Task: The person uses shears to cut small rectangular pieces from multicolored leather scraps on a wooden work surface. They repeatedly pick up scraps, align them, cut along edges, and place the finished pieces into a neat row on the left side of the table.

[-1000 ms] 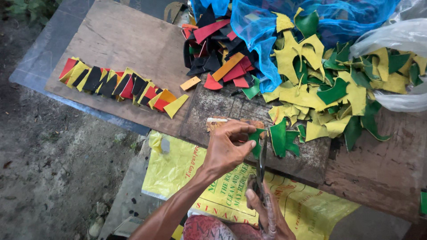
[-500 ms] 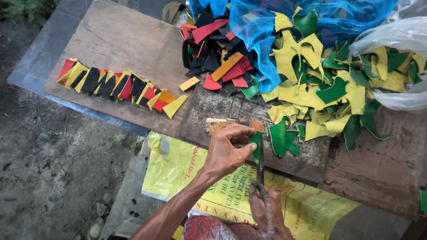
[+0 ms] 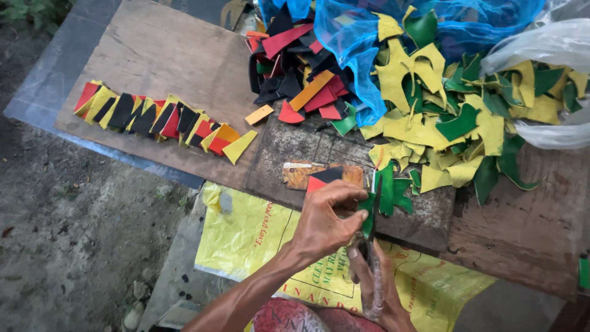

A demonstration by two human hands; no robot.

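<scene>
1. Your left hand (image 3: 329, 212) is closed in a pinch on a green scrap (image 3: 369, 216); the fingers hold it just above the near edge of the surface (image 3: 528, 227).
2. Your right hand (image 3: 375, 289) is wrapped around the handles of the scissors (image 3: 372, 233). The blades point up and away from you, and they meet the green scrap right beside your left fingertips.
3. Just beyond your left hand a small brown template (image 3: 307, 173) lies flat on a dark board (image 3: 295, 144), with a red and black piece (image 3: 322, 178) on top of it.
4. To the right of the blades a few more green pieces (image 3: 393, 193) lie, touching the scrap you hold.
5. Further right and up a big heap of yellow and green offcuts (image 3: 442, 117) spreads, partly out of a blue mesh bag (image 3: 356, 43) and a clear plastic bag (image 3: 541, 55).
6. Under the blue mesh there is also a pile of red, black and orange scraps (image 3: 301, 80).
7. Far to your left a row of cut pieces (image 3: 153, 120) in red, yellow, black and orange lies overlapped on a plywood sheet (image 3: 166, 55). One orange piece (image 3: 259, 114) lies alone between this row and the pile.
8. Below your hands, a yellow plastic sheet (image 3: 246, 237) hangs under the surface. The ground (image 3: 67, 246) is at the left.
</scene>
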